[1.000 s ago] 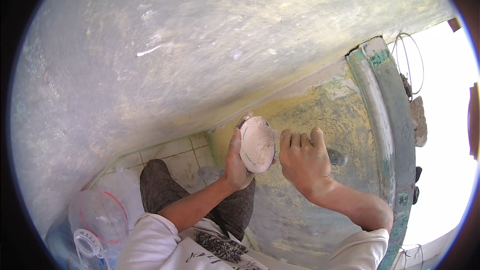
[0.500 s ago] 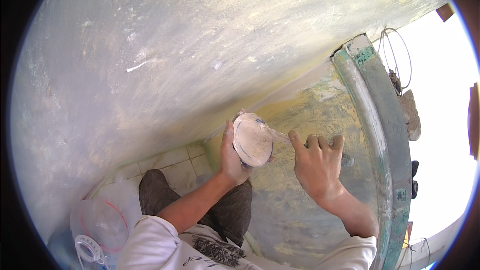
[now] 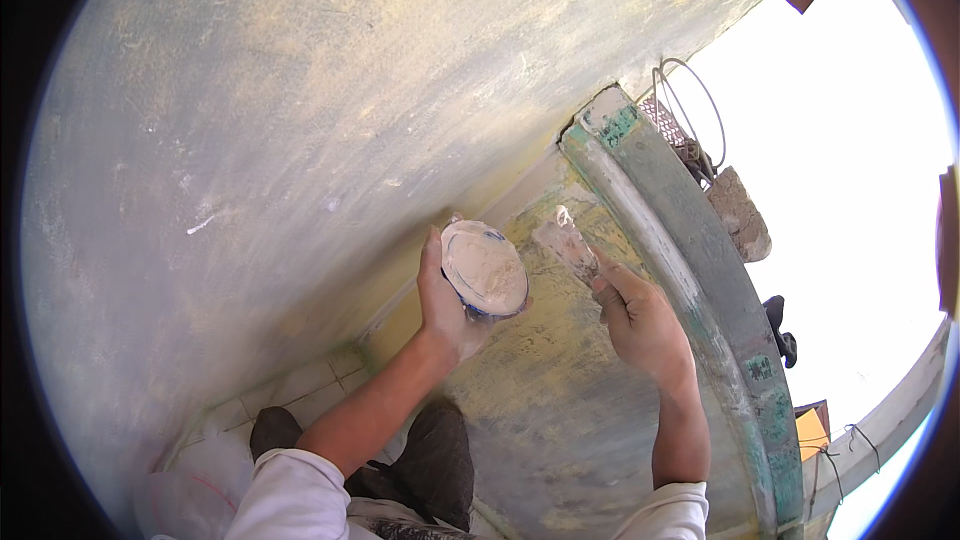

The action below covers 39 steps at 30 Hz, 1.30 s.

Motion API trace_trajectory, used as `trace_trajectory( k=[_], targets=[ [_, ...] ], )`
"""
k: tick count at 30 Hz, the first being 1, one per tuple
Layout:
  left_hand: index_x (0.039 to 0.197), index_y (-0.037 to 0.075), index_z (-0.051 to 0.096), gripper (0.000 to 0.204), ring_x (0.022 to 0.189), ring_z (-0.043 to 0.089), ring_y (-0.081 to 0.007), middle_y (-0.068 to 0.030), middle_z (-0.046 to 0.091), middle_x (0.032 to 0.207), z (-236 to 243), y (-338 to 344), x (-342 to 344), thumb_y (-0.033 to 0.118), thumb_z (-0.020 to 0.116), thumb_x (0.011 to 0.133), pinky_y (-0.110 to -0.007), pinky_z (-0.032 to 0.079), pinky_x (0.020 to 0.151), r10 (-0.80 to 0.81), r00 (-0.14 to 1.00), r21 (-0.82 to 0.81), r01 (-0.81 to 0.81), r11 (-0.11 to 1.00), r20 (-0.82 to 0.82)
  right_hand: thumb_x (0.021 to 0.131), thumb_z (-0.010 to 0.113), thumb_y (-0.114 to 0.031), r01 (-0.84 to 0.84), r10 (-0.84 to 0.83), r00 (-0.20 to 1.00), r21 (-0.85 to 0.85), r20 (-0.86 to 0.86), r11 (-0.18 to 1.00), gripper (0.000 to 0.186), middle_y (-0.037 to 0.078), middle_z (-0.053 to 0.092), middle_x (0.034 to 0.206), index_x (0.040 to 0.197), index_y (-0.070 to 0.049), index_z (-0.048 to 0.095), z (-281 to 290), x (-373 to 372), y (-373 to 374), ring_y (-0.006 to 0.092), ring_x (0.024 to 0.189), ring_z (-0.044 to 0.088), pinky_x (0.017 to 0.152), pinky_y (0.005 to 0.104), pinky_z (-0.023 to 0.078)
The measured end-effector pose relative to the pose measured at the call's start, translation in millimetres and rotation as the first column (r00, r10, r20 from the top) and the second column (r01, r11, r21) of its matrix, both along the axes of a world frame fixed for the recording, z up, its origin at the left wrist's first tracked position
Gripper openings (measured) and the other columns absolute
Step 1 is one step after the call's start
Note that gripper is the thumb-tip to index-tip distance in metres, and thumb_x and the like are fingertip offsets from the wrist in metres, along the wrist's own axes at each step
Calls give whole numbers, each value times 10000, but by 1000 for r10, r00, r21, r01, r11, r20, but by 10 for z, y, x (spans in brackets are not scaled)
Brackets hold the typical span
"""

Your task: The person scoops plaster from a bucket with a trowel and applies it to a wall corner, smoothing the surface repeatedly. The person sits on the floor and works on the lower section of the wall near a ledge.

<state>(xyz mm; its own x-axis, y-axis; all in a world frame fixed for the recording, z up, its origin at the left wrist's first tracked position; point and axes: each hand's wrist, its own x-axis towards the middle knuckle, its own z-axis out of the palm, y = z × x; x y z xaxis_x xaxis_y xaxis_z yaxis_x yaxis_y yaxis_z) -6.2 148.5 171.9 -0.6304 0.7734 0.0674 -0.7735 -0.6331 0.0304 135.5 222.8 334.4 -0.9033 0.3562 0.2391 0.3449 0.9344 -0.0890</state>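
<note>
My left hand (image 3: 447,315) is wrapped round the rim and underside of a shallow round dish (image 3: 484,268), with blue marks at its edge. A pale, whitish paste coats the dish's face. To the right, my right hand (image 3: 645,325) grips a putty knife (image 3: 572,243), its fingers closed on the handle. The blade is smeared, and a white dab of paste (image 3: 563,217) sits at its tip. Blade and dish are apart, with the knife angled up and left in front of the low yellow-grey wall.
A tall wall (image 3: 250,140) with patchy grey and yellow paint fills the left. The low wall's ledge (image 3: 690,220) curves down the right, bearing a stone block (image 3: 740,215) and coiled wire (image 3: 695,90). Floor tiles (image 3: 300,385) and a translucent plastic container (image 3: 185,500) show at lower left.
The putty knife has come off the dish and moved up and right, its blade now turned upward with paste on the tip. The dish stays in my left hand; the view has shifted.
</note>
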Motion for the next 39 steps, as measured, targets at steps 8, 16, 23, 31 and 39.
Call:
trace_trajectory(
  k=[8,16,23,31,39],
  targets=[
    [1371,245,471,630,1236,535,-346,-98,517,1372,511,-49,-6,697,251,991,-690,457,957,-44,999,13,44,999,-5,1021,581,-147,20,-35,981,-78,-193,997,440,203,624,936,1456,-90,550,-268,-53,239,328,896,614,843,412,475],
    [1376,223,458,644,1224,523,-358,-121,500,1343,671,-29,-168,695,259,985,-695,463,917,-72,997,-18,71,997,-31,1033,554,-103,160,-26,918,311,-395,937,400,163,604,957,1433,-102,580,-10,-372,27,250,832,586,752,375,489],
    [1437,265,420,705,1108,557,-329,-109,498,1319,361,101,-242,765,360,943,-646,530,801,-133,987,99,142,985,-93,961,526,7,332,-168,940,683,-297,651,576,217,524,1191,1499,-197,509,563,-611,218,366,1100,587,950,481,494],
    [1364,215,481,711,1118,574,-323,-113,534,1270,83,192,-286,771,363,937,-646,526,832,-204,977,66,208,976,-61,913,516,20,242,-57,970,917,-237,316,613,235,527,1224,1494,-172,494,606,-877,590,390,1150,554,987,510,466],
    [1384,173,531,787,1191,573,-357,-123,575,1340,-38,231,-299,782,343,923,-663,461,957,-237,971,-1,237,971,-8,905,543,-12,234,-128,971,910,-202,343,613,260,535,1153,1496,-163,484,644,-974,561,423,1086,553,948,518,481]
  ],
)
